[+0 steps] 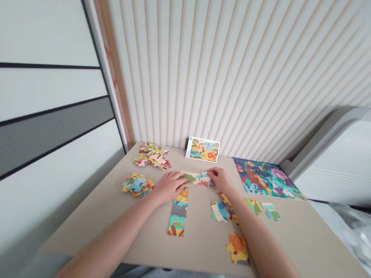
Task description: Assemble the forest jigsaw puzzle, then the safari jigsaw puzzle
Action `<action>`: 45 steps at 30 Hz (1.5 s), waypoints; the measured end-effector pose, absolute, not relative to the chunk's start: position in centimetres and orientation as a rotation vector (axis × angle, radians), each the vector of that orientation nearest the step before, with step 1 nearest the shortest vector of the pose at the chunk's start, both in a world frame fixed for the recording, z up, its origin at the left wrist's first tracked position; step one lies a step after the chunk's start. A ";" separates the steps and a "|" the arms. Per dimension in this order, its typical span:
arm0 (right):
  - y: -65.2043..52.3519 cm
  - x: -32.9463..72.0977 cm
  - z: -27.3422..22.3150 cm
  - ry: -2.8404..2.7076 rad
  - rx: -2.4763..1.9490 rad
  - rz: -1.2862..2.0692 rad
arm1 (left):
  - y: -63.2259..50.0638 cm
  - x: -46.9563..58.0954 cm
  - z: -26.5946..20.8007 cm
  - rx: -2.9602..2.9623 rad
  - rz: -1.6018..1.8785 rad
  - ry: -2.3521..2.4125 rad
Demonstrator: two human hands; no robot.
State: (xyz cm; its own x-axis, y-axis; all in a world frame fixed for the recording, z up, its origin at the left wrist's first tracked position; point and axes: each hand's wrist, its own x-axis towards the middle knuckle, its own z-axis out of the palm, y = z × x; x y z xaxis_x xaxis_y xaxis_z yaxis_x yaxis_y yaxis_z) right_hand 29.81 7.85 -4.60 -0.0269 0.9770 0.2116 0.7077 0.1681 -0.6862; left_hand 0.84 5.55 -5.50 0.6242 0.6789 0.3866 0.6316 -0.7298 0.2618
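My left hand [169,187] lies with its fingers stretched out over the corner where two joined strips of jigsaw puzzle meet. One puzzle strip [178,216] runs down toward the table's near edge. The top puzzle strip [190,178], with a green tree on it, extends right from under my left fingertips. At that strip's right end, my right hand [220,179] pinches a jigsaw puzzle piece [212,183], mostly covered by the fingers. Loose pieces [220,211] lie below my right wrist, partly hidden by the forearm.
A picture card [203,149] stands at the back of the table [107,218]. Two heaps of pieces, one farther back [153,157] and one nearer [137,185], lie on the left. On the right are a finished dark-blue puzzle [266,178] and loose pieces [271,212]. An orange-yellow piece [237,248] lies near the front edge.
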 end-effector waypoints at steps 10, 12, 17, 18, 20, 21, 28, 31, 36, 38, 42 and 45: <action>6.1 27.8 -4.3 -1.935 -1.743 0.250 | 5.7 0.8 -5.7 2.740 0.696 1.127; 5.8 27.6 -4.3 -1.935 -1.773 0.198 | 5.7 0.9 -5.7 2.740 0.702 1.122; 5.0 27.3 -4.2 -1.998 -1.789 0.032 | 5.6 0.8 -5.6 2.734 0.704 1.121; 5.0 27.4 -4.0 -2.018 -1.776 0.027 | 5.6 0.7 -5.6 2.733 0.703 1.123; 5.0 28.2 -3.7 -2.023 -1.771 0.052 | 5.6 0.7 -5.6 2.733 0.702 1.122; 5.1 29.0 -3.5 -2.012 -1.785 0.066 | 5.6 0.7 -5.6 2.734 0.703 1.120; 4.1 37.1 -3.0 -1.954 -1.935 0.184 | 5.7 0.6 -5.6 2.732 0.707 1.096; 3.7 39.0 -3.8 -1.997 -1.906 0.272 | 5.7 0.6 -5.7 2.716 0.719 1.096; 4.2 39.5 -5.0 -2.022 -1.913 0.218 | 5.9 0.5 -5.7 2.689 0.750 1.101; 4.4 39.6 -5.2 -2.020 -1.907 0.221 | 6.0 0.3 -5.6 2.681 0.757 1.114; 4.4 39.6 -5.1 -1.992 -1.875 0.276 | 5.3 0.0 -5.4 2.691 0.739 1.111; 4.1 39.7 -4.7 -1.914 -1.848 0.336 | 4.2 0.2 -5.2 2.748 0.672 1.078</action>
